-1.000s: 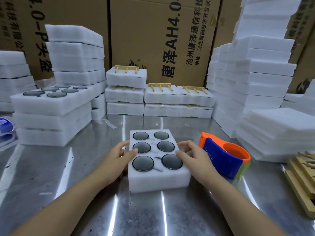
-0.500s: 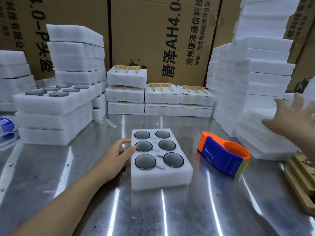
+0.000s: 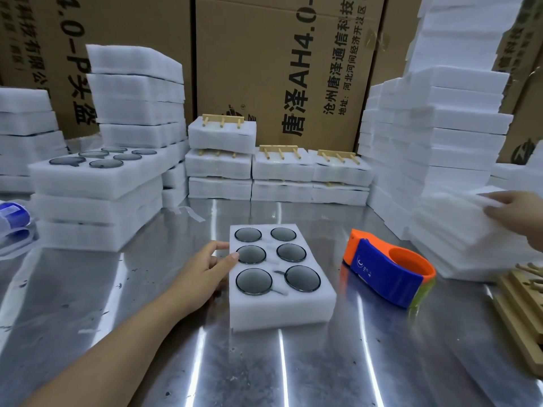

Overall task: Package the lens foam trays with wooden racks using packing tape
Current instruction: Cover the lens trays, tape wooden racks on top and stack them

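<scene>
Bracing the tray: my left hand (image 3: 205, 270) lies against the left side of the lens foam tray (image 3: 282, 314), fingers loosely straight and not wrapped round it, thumb tip on the top edge beside the middle-left lens
Lens foam tray: flat on the bench (image 3: 293, 374) near the middle of my feed, uncovered, with six dark round lenses (image 3: 254, 282) seated in two columns of three
Right hand: my right hand (image 3: 521, 214) is out at the right edge of view, fingertips at the corner of the top sheet of a low pile of foam sheets (image 3: 458, 233); it is blurred, so I cannot tell whether it pinches the sheet or only touches it
Tape dispenser (image 3: 382, 268): orange and blue, lying on the bench just right of the tray, apart from it, neither hand on it
Wooden racks (image 3: 520, 312): loose ones stacked at the right edge of the bench, in front of the foam pile, partly cut off by the frame
Back row: foam packs (image 3: 282, 170), each with a rack on top, stacked against the cardboard boxes (image 3: 279, 54)
Left side: a stack of trays (image 3: 97, 183), the top one showing lenses in its pockets
</scene>
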